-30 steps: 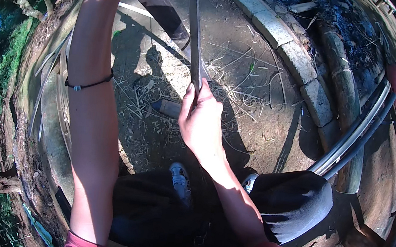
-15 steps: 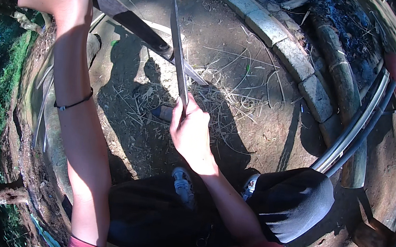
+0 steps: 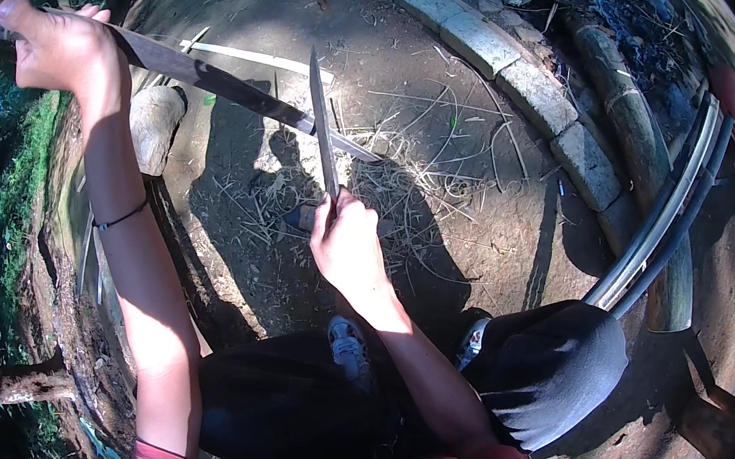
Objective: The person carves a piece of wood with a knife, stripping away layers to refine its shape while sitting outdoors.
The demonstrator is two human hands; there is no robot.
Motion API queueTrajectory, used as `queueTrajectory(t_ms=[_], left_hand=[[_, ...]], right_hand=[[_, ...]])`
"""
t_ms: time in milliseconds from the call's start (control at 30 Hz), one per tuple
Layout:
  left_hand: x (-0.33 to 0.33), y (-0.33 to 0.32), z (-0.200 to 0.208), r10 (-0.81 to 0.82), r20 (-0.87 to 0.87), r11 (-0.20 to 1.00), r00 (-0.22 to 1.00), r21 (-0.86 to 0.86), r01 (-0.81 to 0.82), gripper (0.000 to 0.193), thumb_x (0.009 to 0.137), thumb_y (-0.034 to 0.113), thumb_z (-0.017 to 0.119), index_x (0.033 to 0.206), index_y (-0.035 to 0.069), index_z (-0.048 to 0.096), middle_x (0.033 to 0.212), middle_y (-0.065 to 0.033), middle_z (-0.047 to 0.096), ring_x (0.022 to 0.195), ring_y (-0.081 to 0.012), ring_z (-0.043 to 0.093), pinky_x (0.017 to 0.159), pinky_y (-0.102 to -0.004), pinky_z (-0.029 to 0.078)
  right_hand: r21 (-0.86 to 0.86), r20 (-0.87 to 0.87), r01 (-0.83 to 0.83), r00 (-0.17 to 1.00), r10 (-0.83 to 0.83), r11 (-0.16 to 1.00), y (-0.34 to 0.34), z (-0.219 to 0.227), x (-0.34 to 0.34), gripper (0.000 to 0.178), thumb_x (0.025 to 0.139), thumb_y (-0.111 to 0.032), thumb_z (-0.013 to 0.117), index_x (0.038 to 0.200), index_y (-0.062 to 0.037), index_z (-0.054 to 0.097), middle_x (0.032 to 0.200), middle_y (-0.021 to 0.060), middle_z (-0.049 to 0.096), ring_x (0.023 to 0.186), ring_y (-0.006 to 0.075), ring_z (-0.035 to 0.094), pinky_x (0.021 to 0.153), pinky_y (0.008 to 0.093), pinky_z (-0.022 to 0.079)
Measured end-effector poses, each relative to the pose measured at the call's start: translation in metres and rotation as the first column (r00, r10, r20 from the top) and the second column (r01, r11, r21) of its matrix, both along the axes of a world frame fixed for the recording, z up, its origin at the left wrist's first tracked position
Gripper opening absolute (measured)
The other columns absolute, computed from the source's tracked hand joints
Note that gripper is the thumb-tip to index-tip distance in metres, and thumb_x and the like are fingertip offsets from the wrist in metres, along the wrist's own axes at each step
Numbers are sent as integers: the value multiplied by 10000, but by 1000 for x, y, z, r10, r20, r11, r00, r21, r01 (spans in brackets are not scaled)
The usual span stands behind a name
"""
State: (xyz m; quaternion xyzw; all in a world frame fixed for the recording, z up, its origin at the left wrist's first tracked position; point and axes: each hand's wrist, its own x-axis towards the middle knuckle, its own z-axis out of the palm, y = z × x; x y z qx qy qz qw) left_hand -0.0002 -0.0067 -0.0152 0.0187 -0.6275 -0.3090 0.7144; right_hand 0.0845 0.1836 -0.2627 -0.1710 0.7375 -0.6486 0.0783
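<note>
My left hand (image 3: 67,46), raised at the far left, is closed round one end of a long, flat, dark strip (image 3: 206,78) that looks like split bamboo. The strip slants down to the right, its pale tip beyond the knife blade. In the middle, my right hand (image 3: 351,251) grips a knife (image 3: 321,126), its narrow blade pointing away from me. Blade and strip cross near the strip's far end; whether they touch I cannot tell. The knife's handle is hidden in my fist. Thin pale shavings (image 3: 402,178) lie scattered on the ground below.
A curved row of stone blocks (image 3: 475,44) runs across the far right. Beside it lie a thick bamboo pole (image 3: 625,106) and long bent strips (image 3: 656,221). A rounded rock (image 3: 153,127) sits under my left forearm. My shoes (image 3: 352,348) are on the dirt.
My left hand has come lower and a little left, so the strip lies at a flatter slant. The right hand stays nearly in place, the blade tip appearing lower in the picture.
</note>
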Motion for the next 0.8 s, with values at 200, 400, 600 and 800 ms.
queueTrajectory(t_ms=[200, 400, 600, 800], left_hand=[[4, -55, -6, 163, 67, 943, 984, -305, -136, 384, 949, 242, 546, 943, -132, 464, 706, -172, 540, 563, -248, 628, 536, -346, 591], [9, -39, 3, 129, 33, 983, 991, -133, -124, 491, 952, 390, 504, 670, -3, 420, 553, -118, 503, 475, -208, 589, 481, -314, 549], [7, -57, 0, 59, 14, 993, 998, -102, -57, 332, 929, 178, 547, 723, -57, 437, 570, -133, 509, 453, -214, 578, 458, -329, 568], [3, -72, -9, 30, 64, 971, 997, -238, -14, 213, 899, 58, 587, 824, -94, 459, 658, -146, 536, 491, -217, 600, 479, -329, 578]], right_hand=[[-252, -202, 67, 972, -120, 965, -6, 24, 13, 151, 863, 44, 603, 994, 75, 536, 556, 174, 542, 454, 316, 579, 414, 370, 392], [-213, -189, 24, 980, -65, 977, -16, 11, 11, 198, 869, 31, 612, 1046, 61, 527, 561, 172, 549, 425, 319, 558, 406, 398, 399], [-147, 37, -160, 985, 167, 976, -1, 74, 4, 228, 976, -128, 489, 1058, 83, 513, 493, 212, 522, 461, 386, 595, 423, 439, 436], [10, -19, -5, 1000, 5, 1000, -15, -3, 5, 215, 951, -58, 494, 1079, 111, 530, 538, 209, 548, 461, 332, 612, 426, 395, 437]])
